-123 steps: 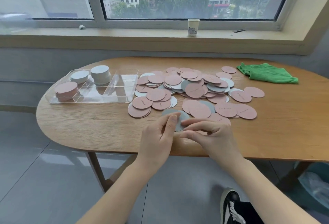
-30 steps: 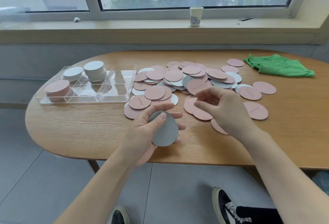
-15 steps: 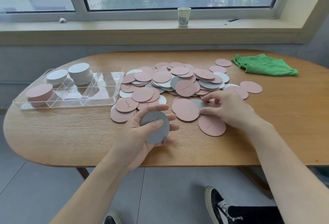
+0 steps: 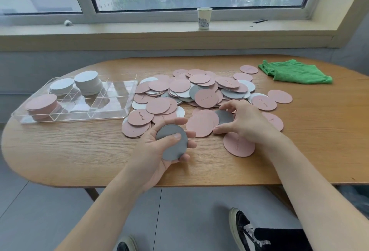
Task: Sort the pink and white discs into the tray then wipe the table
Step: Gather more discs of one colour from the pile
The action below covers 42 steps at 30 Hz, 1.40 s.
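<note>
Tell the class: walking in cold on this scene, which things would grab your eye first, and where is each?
The sprawl of pink and white discs across the middle of the wooden table grabs attention first. In front of it, the left hand grips a grey-looking disc stack while the right hand pinches another disc. A bright green cloth lies far right, a clear tray left.

one tray [image 4: 127, 99], one cloth [image 4: 295, 72], one cup [image 4: 204, 18]
</note>
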{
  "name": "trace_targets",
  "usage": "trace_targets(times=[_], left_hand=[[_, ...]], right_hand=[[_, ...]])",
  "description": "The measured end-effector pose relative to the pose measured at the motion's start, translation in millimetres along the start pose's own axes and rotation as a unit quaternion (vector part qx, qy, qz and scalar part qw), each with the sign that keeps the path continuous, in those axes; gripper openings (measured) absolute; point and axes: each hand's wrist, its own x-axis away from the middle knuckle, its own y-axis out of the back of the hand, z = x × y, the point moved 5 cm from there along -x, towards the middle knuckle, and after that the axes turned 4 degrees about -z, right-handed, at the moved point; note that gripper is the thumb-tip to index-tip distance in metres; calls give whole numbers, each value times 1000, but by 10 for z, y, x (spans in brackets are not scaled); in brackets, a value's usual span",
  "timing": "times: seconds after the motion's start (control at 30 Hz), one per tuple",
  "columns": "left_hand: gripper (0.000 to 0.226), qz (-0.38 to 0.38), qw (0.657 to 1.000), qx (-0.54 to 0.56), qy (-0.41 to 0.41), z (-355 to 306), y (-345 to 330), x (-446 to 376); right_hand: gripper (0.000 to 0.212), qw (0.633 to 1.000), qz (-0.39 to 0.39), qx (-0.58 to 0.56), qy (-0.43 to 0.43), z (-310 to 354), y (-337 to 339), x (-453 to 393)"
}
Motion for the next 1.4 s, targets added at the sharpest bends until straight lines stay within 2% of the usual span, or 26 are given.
trace_targets(times=[0.2, 0.33, 0.47, 0.57, 0.67, 0.73, 0.8, 0.9, 1.0, 1.07, 1.27, 1.4], left_hand=[[34, -6, 1000, -11, 2, 8, 1, 3], [36, -16, 1000, -16, 1, 16, -4, -8], [44, -21, 999, -23, -7, 20, -6, -2], [50, -23, 999, -24, -10, 13, -20, 3], [65, -31, 999, -27, -17, 1, -26, 9], [67, -35, 999, -23, -25, -8, -25, 12], [65, -32, 999, -15, -32, -11, -24, 10], [54, -23, 999, -3, -45, -3, -25, 4], [38, -17, 999, -6, -51, -1, -26, 14], [35, -10, 999, -8, -47, 0, -23, 22], [37, 25, 999, 22, -25, -11, 16, 7], [45, 31, 999, 29, -5, -5, 38, -6]], right_hand=[[25, 995, -73, -61, 10, -47, 123, 32], [20, 982, -144, -123, -1, -99, 237, 27], [20, 959, -180, -217, -1, -101, 400, 83], [19, 938, -161, -305, 39, 58, 500, 198], [24, 925, -56, -369, 77, 308, 415, 333], [25, 926, 21, -366, 89, 451, 271, 415], [15, 924, 80, -361, 98, 545, 100, 471], [6, 925, 124, -343, 105, 629, -152, 532], [11, 931, 99, -336, 104, 680, -275, 552], [11, 935, 96, -325, 105, 682, -290, 538], [9, 952, 50, -282, 106, 603, -133, 504], [8, 974, -5, -202, 101, 442, 15, 397]])
